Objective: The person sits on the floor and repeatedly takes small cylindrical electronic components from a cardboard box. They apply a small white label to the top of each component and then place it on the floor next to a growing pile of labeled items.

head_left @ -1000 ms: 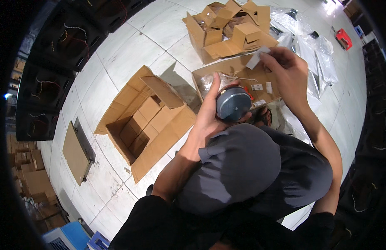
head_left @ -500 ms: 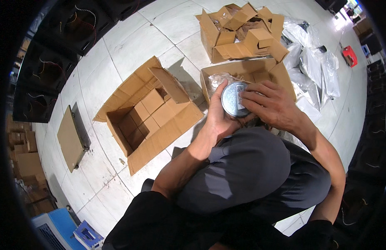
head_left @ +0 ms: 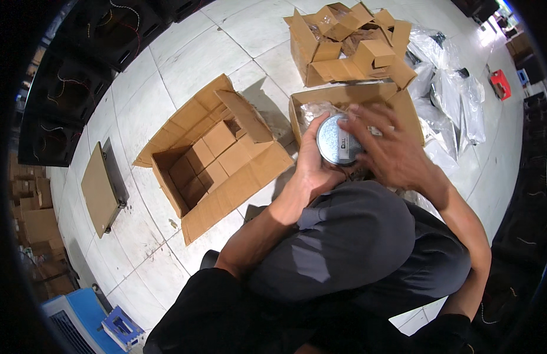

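The left hand [head_left: 313, 160], fingers curled, clasps a round silvery metal disc [head_left: 329, 143], white rectangular label [head_left: 344, 148] upward; the right hand [head_left: 392, 150], fingers loosely spread, is at the disc's right.

Tight squeeze over here: the left hand [head_left: 313, 158] has the grey-trousered knee [head_left: 368, 218] just below, the low carton [head_left: 344, 95] beyond, and the right hand [head_left: 400, 153] crowding the metal disc [head_left: 330, 141] from the right. Over left, there's a lane of tiled floor [head_left: 146, 219] between the open carton [head_left: 241, 186] and the wheeled board [head_left: 98, 192]. That carton gapes upward, one flap [head_left: 244, 118] leaning over its far corner. Straight ahead, the taller box [head_left: 335, 71] and plastic-wrapped parcels [head_left: 441, 97] block the way.
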The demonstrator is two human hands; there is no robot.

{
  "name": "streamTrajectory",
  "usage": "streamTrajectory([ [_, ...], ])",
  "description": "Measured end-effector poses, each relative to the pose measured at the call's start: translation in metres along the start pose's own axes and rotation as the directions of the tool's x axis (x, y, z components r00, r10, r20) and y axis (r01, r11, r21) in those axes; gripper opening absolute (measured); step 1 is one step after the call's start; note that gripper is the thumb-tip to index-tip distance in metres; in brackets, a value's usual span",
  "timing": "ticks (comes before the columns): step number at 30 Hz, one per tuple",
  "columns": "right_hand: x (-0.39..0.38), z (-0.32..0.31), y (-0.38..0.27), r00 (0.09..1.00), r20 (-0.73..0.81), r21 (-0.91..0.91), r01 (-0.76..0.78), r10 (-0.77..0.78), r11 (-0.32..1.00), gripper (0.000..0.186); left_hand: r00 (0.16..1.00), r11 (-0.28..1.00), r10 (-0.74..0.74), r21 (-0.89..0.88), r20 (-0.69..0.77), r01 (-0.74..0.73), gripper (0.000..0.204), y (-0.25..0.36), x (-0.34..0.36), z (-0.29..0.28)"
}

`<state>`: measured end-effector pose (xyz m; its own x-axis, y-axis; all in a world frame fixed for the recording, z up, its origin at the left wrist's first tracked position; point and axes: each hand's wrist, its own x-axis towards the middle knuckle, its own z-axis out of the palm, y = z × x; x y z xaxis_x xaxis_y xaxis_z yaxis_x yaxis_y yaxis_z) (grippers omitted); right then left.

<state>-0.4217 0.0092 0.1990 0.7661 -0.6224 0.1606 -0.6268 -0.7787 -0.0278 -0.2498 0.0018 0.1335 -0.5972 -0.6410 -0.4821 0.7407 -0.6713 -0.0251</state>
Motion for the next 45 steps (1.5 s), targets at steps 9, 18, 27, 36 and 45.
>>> streamTrajectory([
  [9,-0.005,0.005,0.013,0.95,-0.092,0.135,-0.285,0.298,0.949,0.065,1.0,1.0,-0.026,0.015,0.005,0.026,0.041,-0.005,-0.005,0.013],
  [18,0.002,0.033,0.011,0.825,0.192,0.742,-0.477,0.532,0.471,0.075,0.996,0.983,-0.01,0.181,-0.091,0.026,0.043,-0.004,-0.004,0.018],
  [27,-0.015,0.046,0.05,0.665,0.267,0.828,-0.529,0.697,0.188,0.065,0.893,0.686,0.442,0.674,-0.084,-0.276,0.047,-0.009,0.011,0.019],
  [36,-0.02,0.008,0.055,0.879,0.304,0.72,-0.464,0.367,0.515,0.069,0.886,-0.055,0.341,0.948,0.313,-0.314,0.091,-0.013,0.043,0.061],
  [45,-0.17,0.05,0.016,0.625,0.372,0.895,-0.438,0.687,-0.086,0.053,0.944,-0.308,-0.326,0.937,0.056,-0.162,0.096,-0.063,0.065,0.054],
])
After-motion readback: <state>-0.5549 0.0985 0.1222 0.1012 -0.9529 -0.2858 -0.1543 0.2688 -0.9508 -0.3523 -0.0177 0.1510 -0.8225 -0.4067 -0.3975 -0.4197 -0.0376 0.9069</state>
